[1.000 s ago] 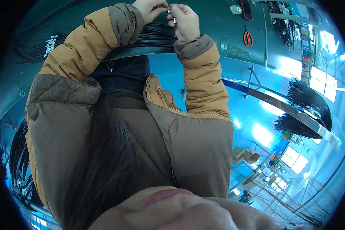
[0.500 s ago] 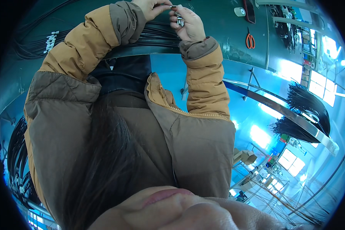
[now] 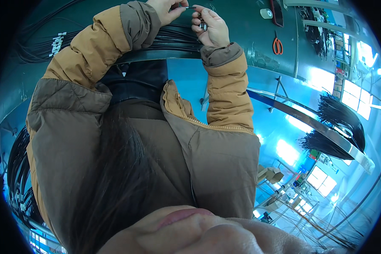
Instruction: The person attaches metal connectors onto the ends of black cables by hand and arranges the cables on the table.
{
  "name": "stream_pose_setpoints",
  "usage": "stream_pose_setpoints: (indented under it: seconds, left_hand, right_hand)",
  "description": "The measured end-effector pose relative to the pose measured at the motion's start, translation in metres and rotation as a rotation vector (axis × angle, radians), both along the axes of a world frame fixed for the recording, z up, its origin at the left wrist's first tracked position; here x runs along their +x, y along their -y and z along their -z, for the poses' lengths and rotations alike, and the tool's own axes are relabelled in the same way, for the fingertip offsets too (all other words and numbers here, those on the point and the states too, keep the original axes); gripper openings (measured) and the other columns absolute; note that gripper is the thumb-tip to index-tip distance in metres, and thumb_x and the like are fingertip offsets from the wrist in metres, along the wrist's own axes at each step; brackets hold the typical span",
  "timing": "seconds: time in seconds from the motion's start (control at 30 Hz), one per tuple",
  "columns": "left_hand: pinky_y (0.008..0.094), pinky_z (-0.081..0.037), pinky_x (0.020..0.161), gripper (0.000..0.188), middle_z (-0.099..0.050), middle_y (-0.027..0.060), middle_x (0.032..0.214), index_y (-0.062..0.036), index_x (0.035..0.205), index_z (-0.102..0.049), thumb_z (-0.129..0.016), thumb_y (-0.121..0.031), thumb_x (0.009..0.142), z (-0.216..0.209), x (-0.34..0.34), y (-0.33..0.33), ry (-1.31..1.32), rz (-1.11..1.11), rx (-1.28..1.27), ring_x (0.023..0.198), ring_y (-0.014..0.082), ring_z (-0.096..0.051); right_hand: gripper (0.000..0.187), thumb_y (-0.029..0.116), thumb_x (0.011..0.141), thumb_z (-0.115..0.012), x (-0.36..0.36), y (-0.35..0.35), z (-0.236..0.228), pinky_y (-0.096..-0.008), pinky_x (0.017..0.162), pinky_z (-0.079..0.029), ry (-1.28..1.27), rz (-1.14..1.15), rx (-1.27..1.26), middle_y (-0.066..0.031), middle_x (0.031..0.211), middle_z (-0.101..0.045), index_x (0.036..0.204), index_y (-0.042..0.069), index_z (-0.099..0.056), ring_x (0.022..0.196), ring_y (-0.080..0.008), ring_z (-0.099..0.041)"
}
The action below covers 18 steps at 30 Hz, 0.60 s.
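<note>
Both arms in tan padded sleeves reach to the top of the view. My left hand (image 3: 165,10) pinches the end of a thin black cable (image 3: 187,7) with a small metal tip. Close beside it, my right hand (image 3: 213,29) is curled around a few small metal pieces (image 3: 203,26), fingertips toward the cable tip. Under both hands a thick bundle of black cables (image 3: 173,38) lies across the dark green table (image 3: 245,25).
Orange-handled scissors (image 3: 277,45) and a roll of pale tape (image 3: 266,13) lie on the table to the right of my hands. More black cable bundles hang at the right (image 3: 338,118) and at the lower left (image 3: 17,165). White tags (image 3: 57,44) mark cables at the upper left.
My hands have drawn slightly apart. The right hand has turned and dropped a little, and the thin cable tip now shows between the two hands.
</note>
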State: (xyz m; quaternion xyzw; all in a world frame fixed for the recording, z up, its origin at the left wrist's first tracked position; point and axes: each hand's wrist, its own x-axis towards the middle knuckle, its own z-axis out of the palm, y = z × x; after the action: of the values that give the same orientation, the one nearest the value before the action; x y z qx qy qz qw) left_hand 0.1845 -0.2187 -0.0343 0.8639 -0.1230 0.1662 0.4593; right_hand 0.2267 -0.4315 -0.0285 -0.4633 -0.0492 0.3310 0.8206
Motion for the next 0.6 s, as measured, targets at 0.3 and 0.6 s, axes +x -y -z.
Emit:
stream_pose_setpoints:
  seconds: [0.3,0.6]
  left_hand:
    - [0.0408,-0.057,0.072,0.011,-0.071,0.0177,0.088,-0.0035,0.098,-0.071,-0.072,-0.010,0.090,0.004,-0.001,0.002,0.019,0.001,0.027,0.081,0.0355,-0.071]
    - [0.0405,-0.057,0.071,0.009,-0.071,0.0183,0.088,-0.0032,0.097,-0.071,-0.071,-0.009,0.090,0.002,-0.003,0.001,-0.003,-0.008,0.000,0.081,0.0356,-0.070]
  right_hand:
    - [0.017,0.014,0.105,-0.062,0.004,-0.002,0.011,-0.0257,0.058,-0.047,-0.040,0.065,-0.009,-0.0108,0.093,-0.065,0.113,0.000,-0.062,0.074,-0.0157,-0.057]
    - [0.017,0.015,0.105,-0.062,-0.002,-0.008,-0.004,-0.0246,0.058,-0.047,-0.069,0.107,-0.166,-0.0102,0.093,-0.063,0.112,0.000,-0.061,0.074,-0.0137,-0.056]
